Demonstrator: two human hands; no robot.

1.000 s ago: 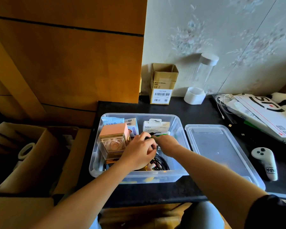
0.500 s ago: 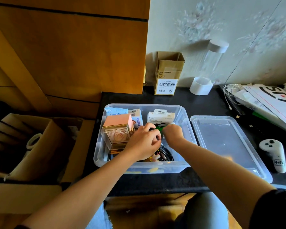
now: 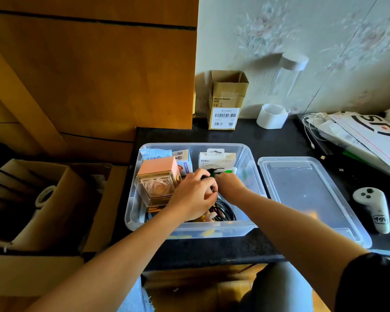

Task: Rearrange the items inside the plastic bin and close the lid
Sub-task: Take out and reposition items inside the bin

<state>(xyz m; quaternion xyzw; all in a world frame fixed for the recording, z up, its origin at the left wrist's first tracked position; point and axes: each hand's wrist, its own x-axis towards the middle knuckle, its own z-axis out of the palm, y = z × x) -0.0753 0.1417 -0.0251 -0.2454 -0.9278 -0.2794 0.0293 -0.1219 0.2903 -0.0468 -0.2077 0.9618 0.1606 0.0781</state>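
A clear plastic bin (image 3: 248, 158) sits open on the black counter. Inside stand a pink-topped clear box (image 3: 157, 179) at the left, small boxes at the back left, a white Belkin package (image 3: 216, 159) at the back, and a coil of black cables (image 3: 225, 211) at the front. My left hand (image 3: 194, 195) and my right hand (image 3: 229, 184) meet in the bin's middle, both curled round a black and green cable item (image 3: 215, 172). The bin's clear lid (image 3: 306, 194) lies flat on the counter to the right.
A white controller (image 3: 375, 206) lies right of the lid. White packages and cords (image 3: 356, 134) pile at the back right. A tall cardboard box (image 3: 226, 102) and a clear bottle (image 3: 284, 86) stand by the wall. An open cardboard carton (image 3: 43, 199) sits lower left.
The hands stay together in the bin's middle, working the cable item with small finger moves. The view has tilted slightly, so everything sits lower in frame.
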